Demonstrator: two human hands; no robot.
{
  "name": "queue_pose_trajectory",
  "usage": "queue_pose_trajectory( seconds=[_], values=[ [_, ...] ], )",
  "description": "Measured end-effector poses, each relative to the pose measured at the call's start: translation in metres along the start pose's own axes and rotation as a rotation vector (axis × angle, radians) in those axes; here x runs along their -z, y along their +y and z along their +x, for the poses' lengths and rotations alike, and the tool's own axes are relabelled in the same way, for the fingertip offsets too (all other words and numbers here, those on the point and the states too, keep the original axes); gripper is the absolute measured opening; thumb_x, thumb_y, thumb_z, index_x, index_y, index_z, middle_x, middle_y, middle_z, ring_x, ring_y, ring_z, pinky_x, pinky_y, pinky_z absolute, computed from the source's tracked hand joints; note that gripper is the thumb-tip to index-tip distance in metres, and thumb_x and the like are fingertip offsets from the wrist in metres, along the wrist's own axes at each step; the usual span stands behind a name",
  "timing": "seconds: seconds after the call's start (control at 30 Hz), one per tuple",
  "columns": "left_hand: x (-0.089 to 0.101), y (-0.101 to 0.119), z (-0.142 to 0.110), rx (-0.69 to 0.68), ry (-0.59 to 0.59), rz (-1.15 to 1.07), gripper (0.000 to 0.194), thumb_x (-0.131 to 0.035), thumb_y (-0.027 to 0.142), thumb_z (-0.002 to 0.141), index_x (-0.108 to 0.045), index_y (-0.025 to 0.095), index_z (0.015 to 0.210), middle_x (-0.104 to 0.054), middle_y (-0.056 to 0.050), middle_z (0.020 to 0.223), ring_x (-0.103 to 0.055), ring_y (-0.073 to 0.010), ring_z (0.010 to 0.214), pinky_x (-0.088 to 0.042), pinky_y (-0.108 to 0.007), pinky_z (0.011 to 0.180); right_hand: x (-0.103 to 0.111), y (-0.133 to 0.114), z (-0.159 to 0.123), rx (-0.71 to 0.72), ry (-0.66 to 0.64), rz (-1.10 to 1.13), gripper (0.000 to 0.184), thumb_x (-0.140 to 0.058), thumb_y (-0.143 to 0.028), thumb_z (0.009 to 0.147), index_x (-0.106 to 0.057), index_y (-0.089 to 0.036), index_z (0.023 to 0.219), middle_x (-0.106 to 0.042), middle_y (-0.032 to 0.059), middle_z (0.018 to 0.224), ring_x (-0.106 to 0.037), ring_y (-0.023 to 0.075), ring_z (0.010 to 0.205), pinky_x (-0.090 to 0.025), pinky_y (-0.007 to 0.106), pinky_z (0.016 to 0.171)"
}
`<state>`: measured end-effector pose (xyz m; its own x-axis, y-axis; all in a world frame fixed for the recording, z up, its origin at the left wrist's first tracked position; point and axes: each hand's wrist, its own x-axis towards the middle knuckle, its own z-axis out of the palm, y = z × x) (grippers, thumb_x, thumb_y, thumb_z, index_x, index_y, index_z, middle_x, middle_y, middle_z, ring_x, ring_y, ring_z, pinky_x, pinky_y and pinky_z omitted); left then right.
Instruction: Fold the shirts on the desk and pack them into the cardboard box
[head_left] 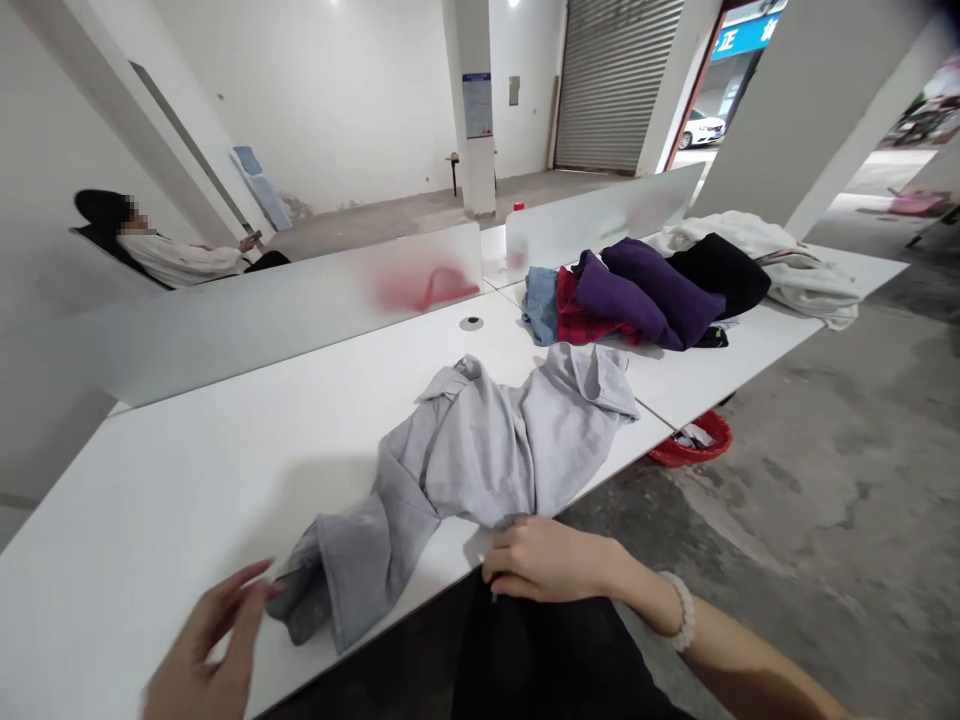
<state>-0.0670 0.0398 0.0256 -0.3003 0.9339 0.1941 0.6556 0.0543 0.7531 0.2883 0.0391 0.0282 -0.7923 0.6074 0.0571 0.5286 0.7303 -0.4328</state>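
A crumpled light grey garment (480,440) lies across the white table in front of me. Its wide tube-like end (356,570) hangs near the front edge at the left, with the darker inside showing. My left hand (217,640) is beside that opening, fingers and thumb stretched and apart, the tips close to the fabric; whether they touch it is unclear. At the table's front edge, my right hand (547,558) is closed with fingers curled, right against the garment's lower edge. What the right fingers hold, if anything, is hidden.
Folded clothes, among them a purple garment (652,295) and a black one (724,272), are piled at the right, near white clothes (806,275). A frosted divider (315,305) runs behind. A red-lined bin (694,440) stands below the right edge. A person (180,255) sits beyond.
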Motion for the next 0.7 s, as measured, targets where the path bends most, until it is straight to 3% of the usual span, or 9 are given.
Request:
queue_pose_trajectory(
  seconds=[0.07,0.13,0.2,0.27,0.37,0.47,0.53,0.63,0.7],
  values=[
    [-0.035,0.017,0.003,-0.117,-0.137,-0.020,0.042,-0.050,0.058,0.077,-0.064,0.025,0.098,-0.069,-0.006,0.103,-0.062,-0.0281,0.102,-0.049,-0.040,0.087,-0.006,-0.010,0.006,-0.047,0.037,0.098,0.020,-0.046,-0.027,0.094,-0.063,-0.020,0.101,-0.067,0.0035,0.088,-0.062,0.0156,0.078,-0.043,0.025,0.069],
    [-0.072,0.024,0.006,-0.264,-0.099,0.138,0.052,-0.050,0.058,0.075,-0.061,0.018,0.106,-0.064,-0.015,0.115,-0.055,-0.0340,0.113,-0.042,-0.048,0.096,-0.012,-0.016,0.013,-0.119,0.126,0.183,0.021,-0.044,-0.025,0.095,-0.062,-0.020,0.105,-0.066,0.0045,0.093,-0.062,0.0160,0.083,-0.044,0.025,0.073],
    [-0.098,0.025,0.007,-0.342,-0.044,0.322,0.050,-0.048,0.052,0.078,-0.060,0.013,0.106,-0.062,-0.022,0.116,-0.051,-0.0394,0.115,-0.039,-0.056,0.095,-0.016,-0.017,0.018,-0.176,0.234,0.300,0.023,-0.042,-0.025,0.095,-0.061,-0.019,0.108,-0.066,0.0050,0.098,-0.061,0.0160,0.086,-0.045,0.025,0.076],
    [-0.114,0.027,0.003,-0.362,-0.085,0.367,0.040,-0.044,0.044,0.082,-0.061,0.013,0.102,-0.064,-0.022,0.106,-0.056,-0.0388,0.107,-0.043,-0.055,0.088,-0.017,-0.010,0.021,-0.242,0.361,0.424,0.025,-0.042,-0.028,0.095,-0.060,-0.019,0.110,-0.065,0.0056,0.101,-0.061,0.0158,0.087,-0.045,0.026,0.077],
    [-0.131,0.043,-0.020,-0.406,-0.270,0.155,0.030,-0.044,0.037,0.086,-0.060,0.017,0.101,-0.068,-0.015,0.097,-0.063,-0.0293,0.094,-0.049,-0.043,0.083,-0.013,0.010,0.023,-0.370,0.516,0.575,0.030,-0.040,-0.036,0.096,-0.057,-0.020,0.115,-0.064,0.0051,0.092,-0.060,0.0157,0.081,-0.047,0.028,0.076],
    [-0.155,0.072,-0.062,-0.486,-0.402,-0.060,0.031,-0.042,0.029,0.089,-0.058,0.017,0.113,-0.066,-0.014,0.107,-0.061,-0.0256,0.102,-0.048,-0.040,0.089,-0.008,0.033,0.024,-0.495,0.550,0.674,0.040,-0.029,-0.041,0.099,-0.050,-0.021,0.126,-0.059,0.0012,0.076,-0.058,0.0142,0.069,-0.048,0.028,0.069],
    [-0.168,0.089,-0.090,-0.500,-0.479,-0.130,0.037,-0.043,0.024,0.088,-0.055,0.016,0.122,-0.063,-0.016,0.117,-0.057,-0.0272,0.111,-0.045,-0.043,0.096,-0.006,0.042,0.024,-0.584,0.551,0.539,0.045,-0.037,-0.046,0.096,-0.045,-0.021,0.132,-0.058,0.0028,0.083,-0.058,0.0157,0.071,-0.048,0.030,0.069],
    [-0.171,0.103,-0.113,-0.441,-0.710,-0.235,0.046,-0.049,0.026,0.086,-0.050,0.018,0.131,-0.056,-0.014,0.131,-0.049,-0.0269,0.123,-0.040,-0.044,0.104,-0.006,0.044,0.026,-0.642,0.447,0.172,0.052,-0.057,-0.044,0.087,-0.045,-0.019,0.131,-0.054,0.0105,0.106,-0.058,0.0209,0.081,-0.047,0.034,0.072],
    [-0.160,0.102,-0.111,-0.359,-0.832,-0.298,0.046,-0.051,0.030,0.086,-0.051,0.021,0.131,-0.055,-0.011,0.133,-0.050,-0.0261,0.123,-0.041,-0.042,0.104,-0.008,0.040,0.029,-0.636,0.371,0.011,0.037,-0.056,-0.035,0.089,-0.052,-0.019,0.122,-0.051,0.0119,0.106,-0.057,0.0228,0.086,-0.046,0.035,0.074]
  ],
)
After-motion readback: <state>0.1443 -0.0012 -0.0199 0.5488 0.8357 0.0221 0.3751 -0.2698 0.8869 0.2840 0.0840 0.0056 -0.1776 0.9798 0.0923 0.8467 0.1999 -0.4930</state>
